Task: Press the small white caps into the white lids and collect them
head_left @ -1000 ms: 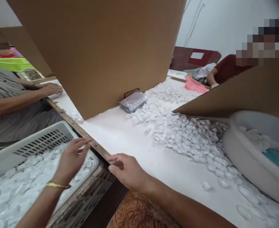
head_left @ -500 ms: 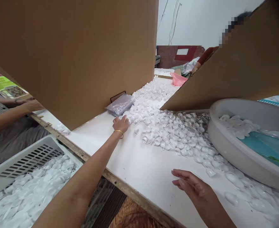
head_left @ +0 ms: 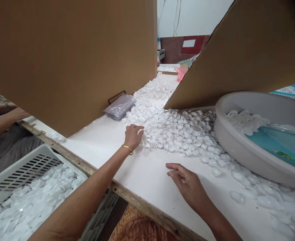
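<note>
A broad heap of small white cup-shaped plastic pieces is spread across the white tabletop. At the heap's left edge is my left hand, a gold bangle on its wrist, with fingers bent and apart; no piece shows in it, though its palm side is hidden. My right hand hovers over bare tabletop in front of the heap, fingers stretched forward, thumb apart, holding nothing. Beyond my left hand lies a flat plastic-wrapped pack.
Tall cardboard panels stand at left and right. A large grey basin with white pieces and a blue sheet sits at right. Below the table edge, a white basket holds more pieces. At far left is another person's arm.
My left hand has drawn back from beside the wrapped pack, toward me and slightly right. My right hand has moved left and a little forward. The view has shifted slightly.
</note>
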Tool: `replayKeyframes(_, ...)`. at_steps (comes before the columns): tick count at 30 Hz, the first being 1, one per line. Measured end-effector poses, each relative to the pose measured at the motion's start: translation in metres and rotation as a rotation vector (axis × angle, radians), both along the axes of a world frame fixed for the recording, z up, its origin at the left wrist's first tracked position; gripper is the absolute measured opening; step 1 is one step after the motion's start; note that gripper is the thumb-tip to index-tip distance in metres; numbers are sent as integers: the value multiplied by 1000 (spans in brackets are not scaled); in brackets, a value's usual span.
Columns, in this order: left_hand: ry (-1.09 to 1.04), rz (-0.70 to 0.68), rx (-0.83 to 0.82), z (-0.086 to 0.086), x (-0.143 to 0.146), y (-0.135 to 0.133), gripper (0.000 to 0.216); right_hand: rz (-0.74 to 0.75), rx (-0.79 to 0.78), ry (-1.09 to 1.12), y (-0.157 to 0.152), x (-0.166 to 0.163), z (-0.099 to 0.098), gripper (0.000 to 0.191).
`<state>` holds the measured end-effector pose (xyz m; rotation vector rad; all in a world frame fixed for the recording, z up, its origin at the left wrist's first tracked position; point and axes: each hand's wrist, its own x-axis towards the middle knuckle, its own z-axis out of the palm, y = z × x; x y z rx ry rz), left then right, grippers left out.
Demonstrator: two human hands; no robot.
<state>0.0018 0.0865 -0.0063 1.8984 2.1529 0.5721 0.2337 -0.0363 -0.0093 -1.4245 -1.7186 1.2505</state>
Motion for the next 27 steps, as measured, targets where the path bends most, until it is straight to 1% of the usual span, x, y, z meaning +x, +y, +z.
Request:
replayKeyframes(3,30,-59,23,3,5,11,30,2,-14,15,1,0,-7,33)
replayKeyframes(6,46,-167,-13,1,13,25,24,-3,10,-17,2,3,-11,34)
replayKeyframes(9,28,-251,-82,-1,15,36,31,-14,70,-79,3,5,-14,32)
replayKeyframes(12,-32,-271,-124,-2,6,43,31,-4,123,-129,3,6,-17,32)
replayKeyframes(15,-138,-248,-128,-2,-6,44,26,21,155,-158,3,6,-20,33)
replayKeyframes(17,-228,-205,-126,-1,-15,41,26,33,164,-172,3,6,-23,33)
replayKeyframes(20,-362,-141,-128,5,-25,29,35,39,174,-195,3,6,-26,33)
replayKeyframes(22,-428,-116,-130,12,-30,17,38,44,187,-210,3,7,-28,33)
replayKeyframes(27,-598,-55,-166,28,-34,-15,39,55,215,-213,2,7,-32,32)
